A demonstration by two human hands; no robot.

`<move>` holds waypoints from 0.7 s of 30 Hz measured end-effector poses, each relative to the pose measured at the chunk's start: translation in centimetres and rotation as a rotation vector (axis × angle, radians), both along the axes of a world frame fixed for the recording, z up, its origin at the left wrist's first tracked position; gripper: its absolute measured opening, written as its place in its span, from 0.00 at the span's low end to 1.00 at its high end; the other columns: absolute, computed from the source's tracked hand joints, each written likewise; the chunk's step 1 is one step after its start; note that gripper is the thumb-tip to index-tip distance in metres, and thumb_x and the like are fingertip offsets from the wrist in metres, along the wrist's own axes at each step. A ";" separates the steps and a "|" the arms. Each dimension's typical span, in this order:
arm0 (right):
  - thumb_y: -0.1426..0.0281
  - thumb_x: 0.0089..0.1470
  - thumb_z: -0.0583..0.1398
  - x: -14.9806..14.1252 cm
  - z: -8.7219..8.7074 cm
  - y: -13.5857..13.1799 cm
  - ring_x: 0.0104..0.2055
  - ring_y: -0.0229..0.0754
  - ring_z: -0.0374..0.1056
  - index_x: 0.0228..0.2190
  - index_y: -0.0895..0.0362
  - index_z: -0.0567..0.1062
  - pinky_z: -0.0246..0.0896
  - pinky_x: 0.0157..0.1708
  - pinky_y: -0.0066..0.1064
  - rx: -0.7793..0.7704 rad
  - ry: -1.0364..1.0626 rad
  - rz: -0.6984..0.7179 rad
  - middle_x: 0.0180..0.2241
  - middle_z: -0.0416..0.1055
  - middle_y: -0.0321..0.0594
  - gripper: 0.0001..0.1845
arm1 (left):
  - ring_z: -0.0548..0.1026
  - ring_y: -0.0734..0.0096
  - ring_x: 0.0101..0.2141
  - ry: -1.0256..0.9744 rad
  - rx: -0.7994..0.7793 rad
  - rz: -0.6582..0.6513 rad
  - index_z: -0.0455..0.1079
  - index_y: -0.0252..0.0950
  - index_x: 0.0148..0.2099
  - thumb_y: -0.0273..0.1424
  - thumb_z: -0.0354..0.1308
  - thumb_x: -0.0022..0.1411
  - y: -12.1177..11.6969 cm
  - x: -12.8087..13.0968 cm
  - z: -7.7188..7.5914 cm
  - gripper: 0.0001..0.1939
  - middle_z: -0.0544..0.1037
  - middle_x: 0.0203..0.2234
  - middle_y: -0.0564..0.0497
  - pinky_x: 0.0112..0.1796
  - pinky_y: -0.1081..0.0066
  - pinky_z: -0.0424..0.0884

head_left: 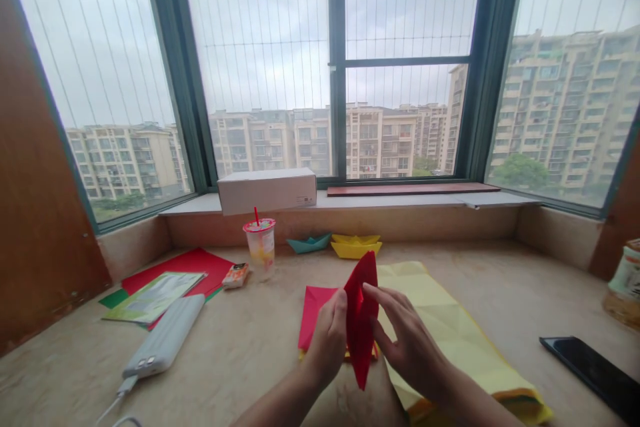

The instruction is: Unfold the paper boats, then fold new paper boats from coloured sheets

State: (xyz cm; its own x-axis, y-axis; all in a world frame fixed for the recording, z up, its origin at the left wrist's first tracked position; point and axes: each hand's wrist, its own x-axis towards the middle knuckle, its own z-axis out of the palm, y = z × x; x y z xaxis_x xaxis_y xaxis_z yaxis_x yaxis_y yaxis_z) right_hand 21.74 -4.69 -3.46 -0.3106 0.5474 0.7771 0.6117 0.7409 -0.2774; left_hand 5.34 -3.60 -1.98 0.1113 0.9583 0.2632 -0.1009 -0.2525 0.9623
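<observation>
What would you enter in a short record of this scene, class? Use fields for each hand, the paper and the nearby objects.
Left hand: grips the red folded paper
Right hand: fingers rest against the same paper
Under hands: red sheet, creased yellow paper
Ahead: teal paper boat, yellow paper boat, plastic cup with red straw
Left side: white power bank
Right side: black smartphone
</observation>
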 end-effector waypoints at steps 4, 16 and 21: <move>0.78 0.57 0.56 0.0 0.2 0.3 0.61 0.52 0.59 0.54 0.50 0.70 0.61 0.57 0.51 0.000 0.071 -0.095 0.58 0.63 0.46 0.24 | 0.71 0.70 0.28 0.005 -0.017 -0.026 0.72 0.31 0.36 0.52 0.48 0.65 -0.3 0.3 0.5 0.27 0.75 0.27 0.49 0.31 0.71 0.68; 0.63 0.61 0.56 0.1 -0.6 1.4 0.45 0.49 0.74 0.46 0.53 0.74 0.70 0.44 0.40 -0.551 0.715 0.123 0.44 0.77 0.44 0.14 | 0.76 0.62 0.42 -0.047 -0.003 -0.064 0.69 0.35 0.54 0.41 0.54 0.66 0.5 0.0 0.3 0.20 0.79 0.43 0.44 0.42 0.69 0.70; 0.62 0.60 0.59 -0.1 -0.2 1.4 0.44 0.47 0.73 0.46 0.52 0.74 0.69 0.45 0.37 -0.595 0.892 0.253 0.43 0.78 0.42 0.14 | 0.78 0.66 0.32 -0.135 -0.085 -0.122 0.58 0.39 0.62 0.45 0.54 0.64 0.8 -0.1 0.6 0.28 0.80 0.36 0.47 0.34 0.71 0.72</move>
